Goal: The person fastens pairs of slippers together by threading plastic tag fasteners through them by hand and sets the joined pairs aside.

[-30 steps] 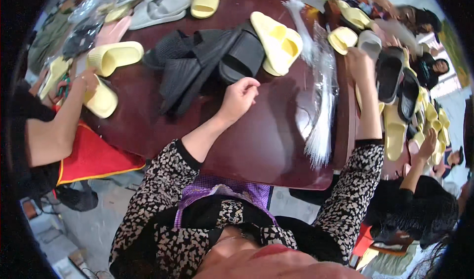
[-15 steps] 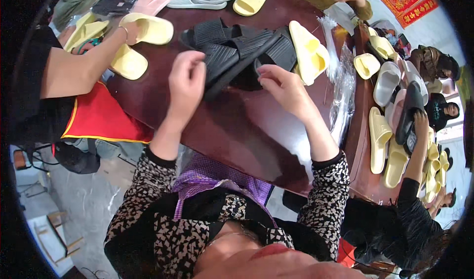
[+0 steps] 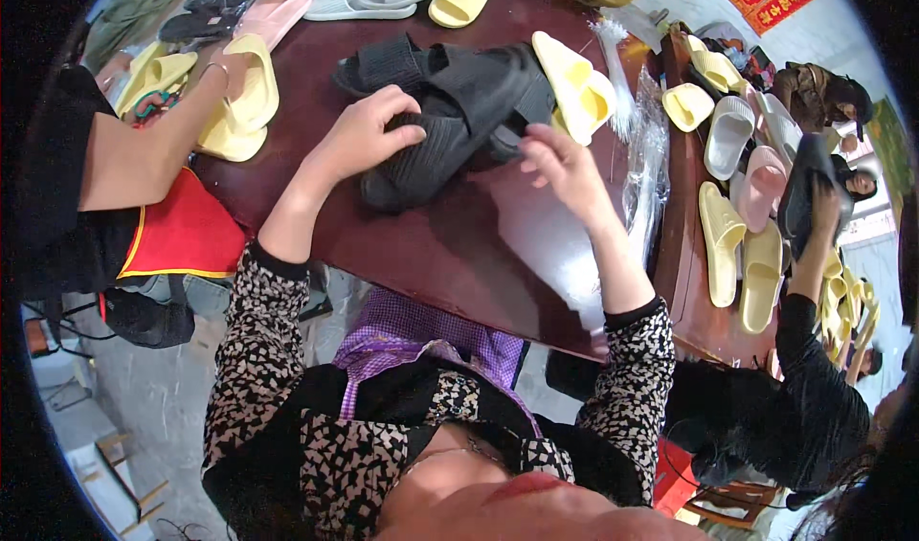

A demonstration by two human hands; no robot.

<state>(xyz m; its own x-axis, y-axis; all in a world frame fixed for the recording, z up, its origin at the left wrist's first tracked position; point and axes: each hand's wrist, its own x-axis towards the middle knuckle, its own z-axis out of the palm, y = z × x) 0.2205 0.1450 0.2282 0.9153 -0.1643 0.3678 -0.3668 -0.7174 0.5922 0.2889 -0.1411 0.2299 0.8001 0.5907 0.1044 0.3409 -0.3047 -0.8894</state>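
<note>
From the head view I watched the left hand [image 3: 362, 137] grasp a black slipper [image 3: 421, 153] on the dark surface [image 3: 459, 244]; at three o'clock, the right hand [image 3: 560, 163] pinched its mate [image 3: 512, 86]. I judged pairing under way, yellow slippers [image 3: 574, 86] waiting.

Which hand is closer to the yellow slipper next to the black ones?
Right. The right hand is just below the yellow slipper; the left hand rests on the black slippers, farther away.

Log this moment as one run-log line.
left hand: pressing on black slippers | right hand: touching their edge | surface: dark red table | beside: yellow slippers
</note>
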